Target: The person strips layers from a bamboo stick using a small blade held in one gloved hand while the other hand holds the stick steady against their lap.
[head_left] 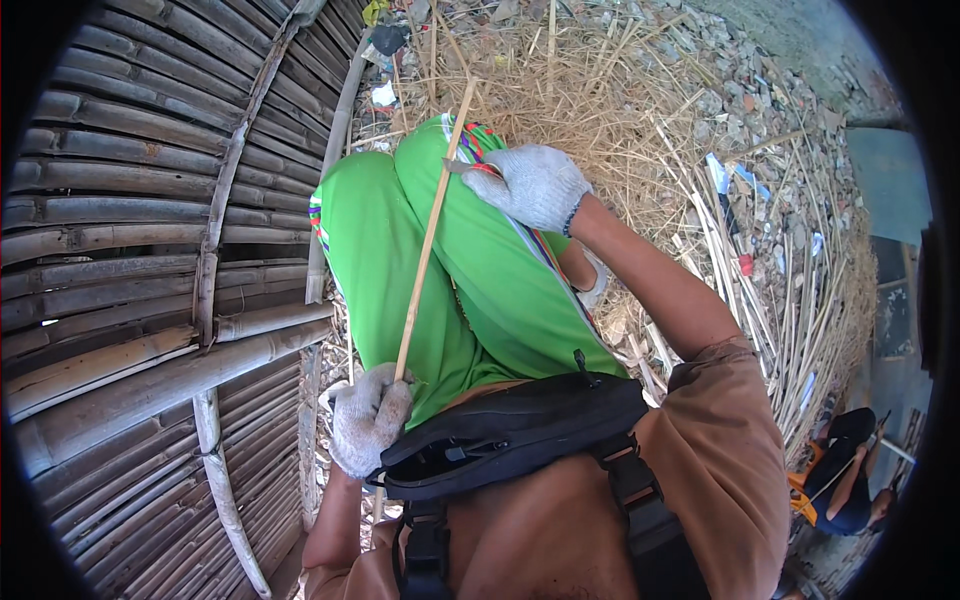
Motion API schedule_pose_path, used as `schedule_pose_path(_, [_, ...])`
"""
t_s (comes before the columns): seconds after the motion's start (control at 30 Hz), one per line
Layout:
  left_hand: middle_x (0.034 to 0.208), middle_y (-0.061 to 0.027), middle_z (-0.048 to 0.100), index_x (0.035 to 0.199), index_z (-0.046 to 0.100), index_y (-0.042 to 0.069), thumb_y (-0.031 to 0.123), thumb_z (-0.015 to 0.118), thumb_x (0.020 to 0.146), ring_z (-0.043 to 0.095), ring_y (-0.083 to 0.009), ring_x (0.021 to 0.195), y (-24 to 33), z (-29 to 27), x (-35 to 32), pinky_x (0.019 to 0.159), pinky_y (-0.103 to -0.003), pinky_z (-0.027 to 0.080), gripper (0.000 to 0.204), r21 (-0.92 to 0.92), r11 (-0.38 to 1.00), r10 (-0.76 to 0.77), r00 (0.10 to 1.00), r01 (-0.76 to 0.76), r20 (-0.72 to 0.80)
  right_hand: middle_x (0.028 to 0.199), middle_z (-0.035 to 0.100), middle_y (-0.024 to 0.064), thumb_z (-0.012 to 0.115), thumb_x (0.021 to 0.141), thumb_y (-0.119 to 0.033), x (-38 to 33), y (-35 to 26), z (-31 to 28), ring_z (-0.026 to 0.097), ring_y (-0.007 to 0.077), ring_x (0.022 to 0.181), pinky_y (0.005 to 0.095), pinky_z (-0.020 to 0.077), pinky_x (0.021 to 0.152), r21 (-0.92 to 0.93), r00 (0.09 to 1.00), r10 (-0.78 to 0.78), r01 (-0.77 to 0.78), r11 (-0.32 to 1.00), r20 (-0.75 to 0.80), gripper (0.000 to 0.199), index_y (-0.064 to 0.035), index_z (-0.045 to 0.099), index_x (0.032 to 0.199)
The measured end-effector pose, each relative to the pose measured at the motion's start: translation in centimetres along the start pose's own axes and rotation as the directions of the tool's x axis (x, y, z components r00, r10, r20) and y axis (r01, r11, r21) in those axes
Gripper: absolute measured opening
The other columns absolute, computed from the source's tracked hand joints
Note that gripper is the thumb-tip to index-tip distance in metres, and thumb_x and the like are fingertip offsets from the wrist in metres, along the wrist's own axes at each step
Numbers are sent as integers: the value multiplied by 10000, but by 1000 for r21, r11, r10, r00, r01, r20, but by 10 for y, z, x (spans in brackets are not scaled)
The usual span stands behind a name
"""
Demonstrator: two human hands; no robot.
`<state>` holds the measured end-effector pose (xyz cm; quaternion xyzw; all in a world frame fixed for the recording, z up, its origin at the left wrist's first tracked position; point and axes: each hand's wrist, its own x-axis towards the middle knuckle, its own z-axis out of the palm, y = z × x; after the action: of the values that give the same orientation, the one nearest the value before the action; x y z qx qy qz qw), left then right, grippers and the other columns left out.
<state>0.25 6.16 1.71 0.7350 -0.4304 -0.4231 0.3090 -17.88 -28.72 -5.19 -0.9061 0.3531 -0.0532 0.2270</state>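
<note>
Slantwise, strip (431, 235) through left grip (366, 422).

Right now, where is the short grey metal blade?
In the head view, the short grey metal blade is upper centre, in the white-gloved right grip, at the long thin tan strip, over green trousers.

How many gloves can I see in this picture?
2: one on the left hand, which holds a pale strip, and one on the right hand, which holds a small knife. The other person is too small to tell.
</note>
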Motion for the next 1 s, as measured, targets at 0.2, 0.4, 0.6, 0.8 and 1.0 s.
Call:
schedule_pose_path(0.2, [757,-87,712,1180,712,18,211,642,1104,694,-177,670,-30,-4,-36,662,-350,570,219,153,975,168,985,-162,-28,943,782,225,395,1062,-771,-1,-6,-2,766,442,917,566,603,841,-10,1000,16,-16,1000,3,758,-118,764,953])
schedule_pose_path(0.4, [832,-125,742,1161,722,13,173,652,1088,720,-240,729,-89,-8,-83,711,-374,578,190,-48,999,-7,999,4,-50,928,779,225,404,1064,-758,-3,-5,1,766,443,902,568,604,829,-13,999,8,-8,1000,-45,748,-116,765,938])
schedule_pose_path(0.6, [843,-81,723,1145,728,-18,198,629,1107,685,-182,741,-95,-13,-90,712,-327,560,241,-195,979,-64,998,62,-1,945,782,220,438,1071,-705,-5,-7,2,768,436,909,573,601,829,-9,999,1,-1,1000,-44,682,-123,771,946])
schedule_pose_path(0.8, [684,20,528,1156,659,-38,318,577,1146,458,-64,467,-2,10,18,405,-231,362,365,-534,811,-179,971,238,162,958,784,228,429,1075,-678,-3,-4,-2,770,440,917,580,601,835,-20,1000,-3,4,1000,10,669,-119,788,986])
schedule_pose_path(1.0, [679,8,542,1143,647,-21,294,564,1145,427,-84,394,47,25,140,339,-258,333,326,-561,818,-55,988,127,144,973,786,242,419,1065,-702,6,-2,3,772,450,922,588,605,842,-18,1000,-2,2,1000,21,706,-112,804,1021])
